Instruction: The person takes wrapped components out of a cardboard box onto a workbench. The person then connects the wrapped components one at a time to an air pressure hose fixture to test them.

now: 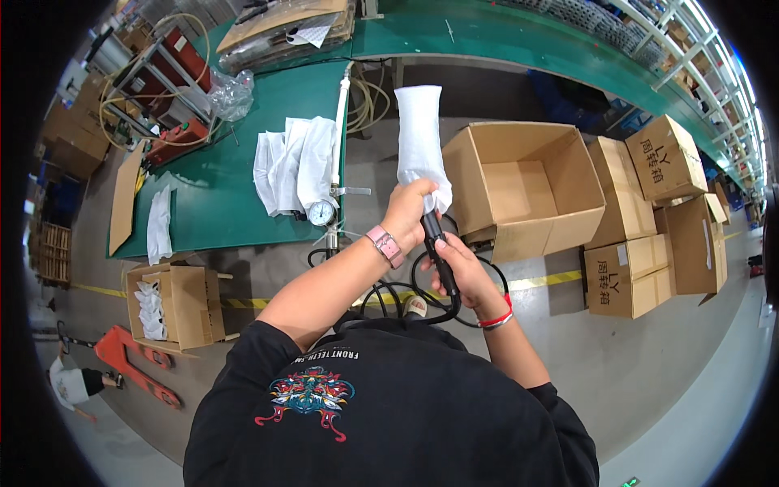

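Gripping the black handle (433, 230) in front of the body, the right hand (464, 264) has its fingers wrapped round it, thumb along the top. A red band (497, 319) circles that wrist. Just beyond, the left hand (408, 213) is clamped on the gathered lower end of a white bag (419, 134), thumb pressed across the cloth; some of its fingers are hidden underneath. The bag sits on the upper end of the handle and points away from the body. A pink-strapped watch (385, 246) is on the left wrist.

Below the hands, black cable (381, 290) loops above the floor, partly covering a shoe (415, 306). Close to the bag's right side, an open-topped carton (554, 233) fills the space there. To the left, a pressure gauge (322, 213) and a white pipe (342, 130) edge the green table (219, 237), standing between the bag and a pile of white bags (296, 166). One flat white bag (160, 225) lies farther left, above a floor carton (192, 304) holding more bags.

Farther right, stacked cartons (615, 280) crowd the floor beside yellow tape (545, 281). At far left are a red pallet jack (136, 361) and a person (73, 385). Across the back runs a green bench (471, 34), with stacked cardboard (284, 28) at its left.
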Demonstrator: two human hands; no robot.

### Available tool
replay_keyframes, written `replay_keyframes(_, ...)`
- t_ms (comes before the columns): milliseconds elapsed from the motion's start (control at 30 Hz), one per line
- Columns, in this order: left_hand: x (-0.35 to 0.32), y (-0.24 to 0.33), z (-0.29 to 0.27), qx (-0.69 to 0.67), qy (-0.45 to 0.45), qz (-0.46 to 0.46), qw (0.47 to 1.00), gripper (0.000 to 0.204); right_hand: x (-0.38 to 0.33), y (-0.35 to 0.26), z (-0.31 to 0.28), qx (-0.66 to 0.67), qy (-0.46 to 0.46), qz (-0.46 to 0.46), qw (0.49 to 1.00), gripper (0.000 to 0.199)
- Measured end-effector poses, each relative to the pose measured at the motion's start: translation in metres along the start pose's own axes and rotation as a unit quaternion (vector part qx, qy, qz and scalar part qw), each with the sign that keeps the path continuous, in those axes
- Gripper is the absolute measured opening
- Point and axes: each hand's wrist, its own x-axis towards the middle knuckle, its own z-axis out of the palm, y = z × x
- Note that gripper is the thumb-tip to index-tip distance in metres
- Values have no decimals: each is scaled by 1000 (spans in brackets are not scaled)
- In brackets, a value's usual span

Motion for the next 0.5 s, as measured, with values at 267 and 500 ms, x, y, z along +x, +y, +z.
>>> replay_keyframes(267,4,-10,-2,-4,-31,57,998,28,1,19,12,-61,65,50,995,33)
replay_keyframes(500,4,-18,-16,-33,-28,148,988,29,17,56,-19,52,11,179,982,49)
